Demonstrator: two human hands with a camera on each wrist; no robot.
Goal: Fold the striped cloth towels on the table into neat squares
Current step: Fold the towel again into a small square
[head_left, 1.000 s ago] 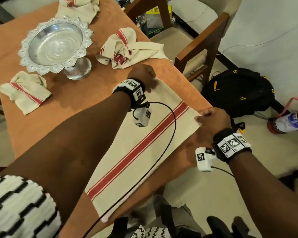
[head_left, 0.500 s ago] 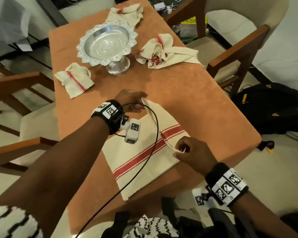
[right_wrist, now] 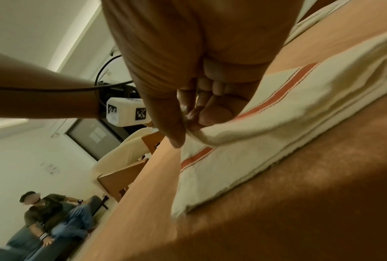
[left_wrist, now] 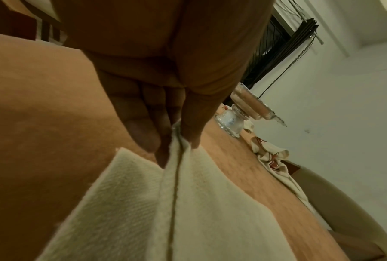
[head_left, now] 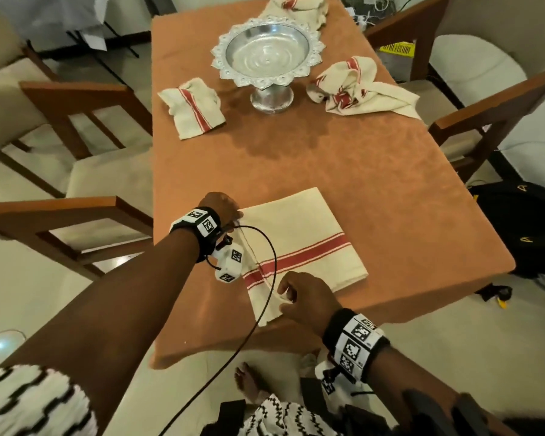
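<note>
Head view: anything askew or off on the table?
Yes. The towel being folded has its near corner hanging past the table edge, and its layers don't line up on the left. The crumpled towel right of the silver bowl is bunched and unfolded.

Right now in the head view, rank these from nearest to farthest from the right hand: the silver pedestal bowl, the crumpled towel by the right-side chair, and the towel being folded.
From the right hand:
1. Towel being folded, pinched at its near edge.
2. Crumpled towel, far right of the table.
3. Silver pedestal bowl, far centre; close to the crumpled towel's range.
</note>
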